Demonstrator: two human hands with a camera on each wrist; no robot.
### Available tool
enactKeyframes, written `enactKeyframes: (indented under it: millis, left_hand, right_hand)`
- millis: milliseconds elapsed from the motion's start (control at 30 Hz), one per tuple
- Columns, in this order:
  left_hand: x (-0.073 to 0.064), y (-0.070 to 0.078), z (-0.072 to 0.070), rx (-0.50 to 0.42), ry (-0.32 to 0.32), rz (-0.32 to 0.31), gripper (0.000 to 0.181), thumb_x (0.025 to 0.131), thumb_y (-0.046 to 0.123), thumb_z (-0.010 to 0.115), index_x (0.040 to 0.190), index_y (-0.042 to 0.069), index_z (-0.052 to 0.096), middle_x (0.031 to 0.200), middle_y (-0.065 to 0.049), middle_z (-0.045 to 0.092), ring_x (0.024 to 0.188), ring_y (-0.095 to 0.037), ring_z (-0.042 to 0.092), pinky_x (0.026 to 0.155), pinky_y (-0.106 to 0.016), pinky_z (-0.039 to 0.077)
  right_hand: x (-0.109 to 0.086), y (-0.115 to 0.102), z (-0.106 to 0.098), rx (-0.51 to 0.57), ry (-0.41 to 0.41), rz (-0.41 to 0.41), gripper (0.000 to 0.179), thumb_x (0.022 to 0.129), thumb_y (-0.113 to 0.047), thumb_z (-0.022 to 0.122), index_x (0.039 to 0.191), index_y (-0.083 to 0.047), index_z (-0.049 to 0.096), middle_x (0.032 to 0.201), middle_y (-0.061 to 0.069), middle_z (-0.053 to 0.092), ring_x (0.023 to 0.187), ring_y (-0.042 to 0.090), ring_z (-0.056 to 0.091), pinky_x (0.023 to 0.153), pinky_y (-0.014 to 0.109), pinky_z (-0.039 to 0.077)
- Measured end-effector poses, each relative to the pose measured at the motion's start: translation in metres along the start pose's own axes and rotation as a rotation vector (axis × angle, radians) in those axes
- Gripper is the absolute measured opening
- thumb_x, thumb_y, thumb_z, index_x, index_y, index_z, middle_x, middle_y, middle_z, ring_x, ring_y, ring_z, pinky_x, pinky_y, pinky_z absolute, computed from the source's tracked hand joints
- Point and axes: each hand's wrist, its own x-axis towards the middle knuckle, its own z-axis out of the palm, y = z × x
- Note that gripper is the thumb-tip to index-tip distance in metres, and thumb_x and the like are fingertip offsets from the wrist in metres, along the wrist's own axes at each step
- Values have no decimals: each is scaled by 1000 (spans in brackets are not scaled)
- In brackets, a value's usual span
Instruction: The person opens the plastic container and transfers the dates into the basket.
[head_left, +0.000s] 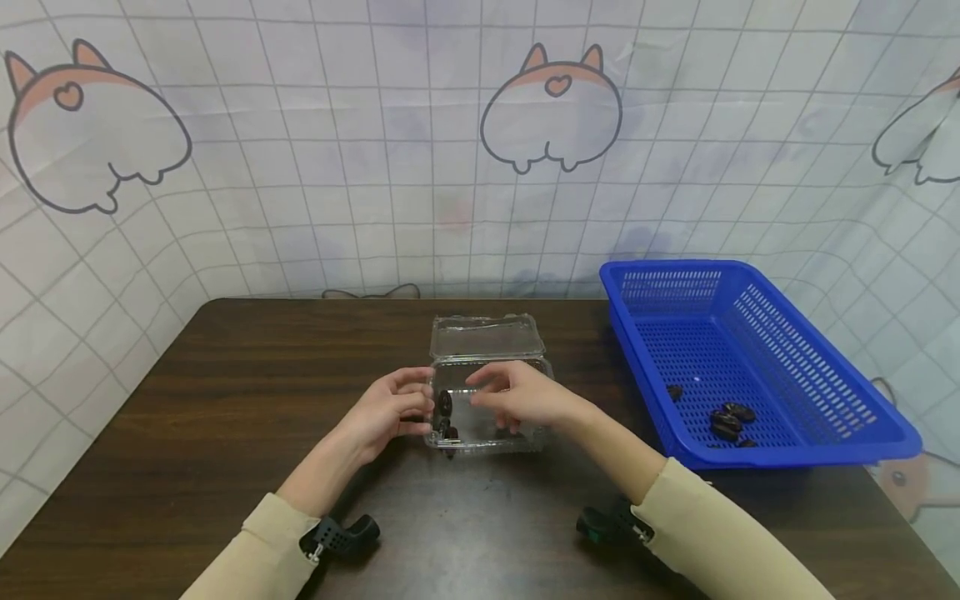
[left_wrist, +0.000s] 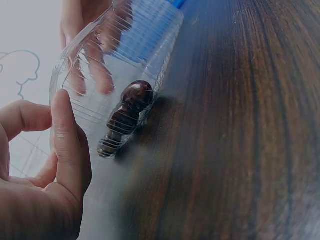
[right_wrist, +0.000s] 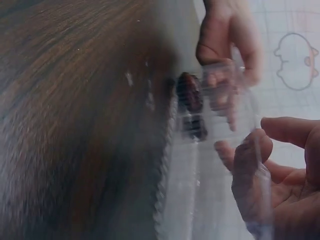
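Observation:
A clear plastic clamshell box [head_left: 491,433] stands on the table with its lid [head_left: 487,337] raised at the back. Inside, along its left side, lie several glossy dark-brown oval pieces [left_wrist: 123,119] that look like dates; their exact kind is unclear. My left hand [head_left: 390,412] is at the box's left wall, its fingers loosely bent and touching the rim. Over the box's interior hovers my right hand [head_left: 525,396], fingers apart and slightly bent, with nothing visible between them. The right wrist view is blurred, with some fingers [right_wrist: 252,150] seen through the plastic.
To the right stands a blue perforated plastic basket [head_left: 645,362] holding several similar dark pieces [head_left: 726,423]. The dark wood-grain table [head_left: 247,375] extends left of the box. Behind it hangs a white grid-patterned cloth [head_left: 375,208].

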Motion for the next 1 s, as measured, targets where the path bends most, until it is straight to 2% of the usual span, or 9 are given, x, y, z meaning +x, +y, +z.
enactKeyframes:
  millis: [300,600,1000]
  left_hand:
    - [-1,-1,0,2,9,-8,57,93,0,60,147,0,45,111,-12,56,89,-21,60,75,-32,61]
    - [-1,0,-1,-2,-7,-1,57,94,0,60,148,-1,44,111,-12,56,87,-20,60,74,-32,60]
    - [-1,1,-1,6,-12,2,59,94,-1,59,149,-3,41,109,-12,57,87,-20,60,74,-32,60]
  right_hand:
    - [18,6,17,-7,-5,19,45,101,-15,64,139,5,55,114,17,68,63,18,60,55,29,55]
    - [24,3,26,36,9,8,46,101,-15,64,140,6,54,120,16,68,65,17,59,57,29,54]
    - [36,5,32,-25,24,29,41,98,-9,66,134,11,58,100,9,66,61,14,56,51,23,48]
